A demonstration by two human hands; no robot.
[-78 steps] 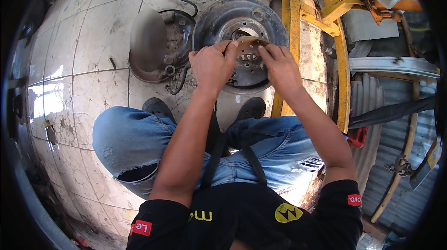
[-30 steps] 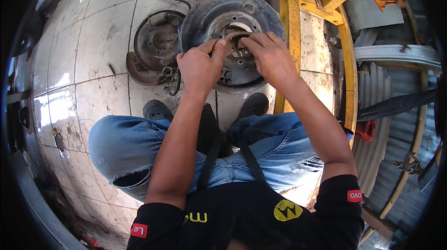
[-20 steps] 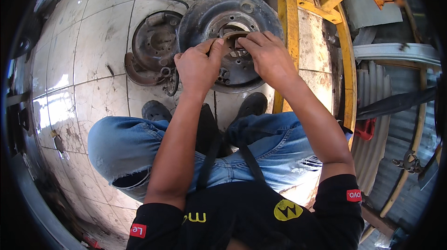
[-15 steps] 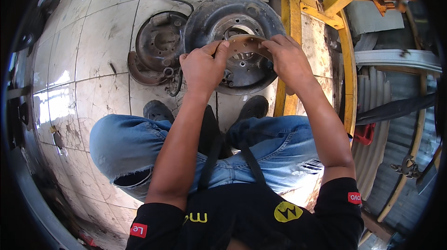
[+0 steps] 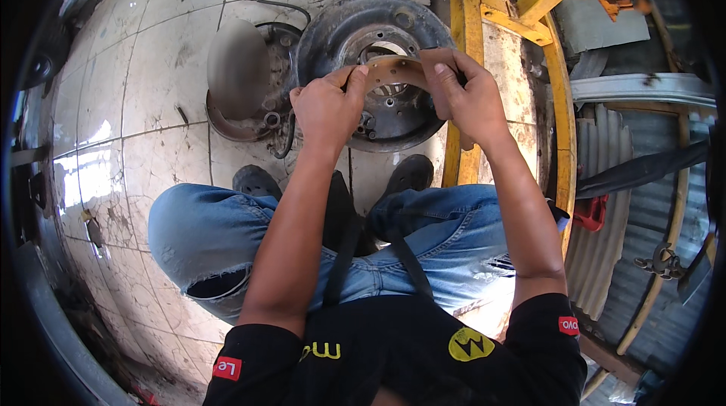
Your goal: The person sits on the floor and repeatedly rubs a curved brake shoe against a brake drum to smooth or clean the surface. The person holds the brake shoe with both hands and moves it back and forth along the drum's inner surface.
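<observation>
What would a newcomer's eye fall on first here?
Probably the curved, perforated brake lining in the left hand, upper centre, beside a flat brown piece in the right hand. Behind them is a big round black brake plate, with a yellow metal frame to its right.

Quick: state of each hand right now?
Left hand: closed, holding the curved drilled strip at its left end.
Right hand: closed on a flat brown piece; contact with the strip unclear.

Prob. auto wkshp: brake pts (image 5: 395, 70)
</observation>
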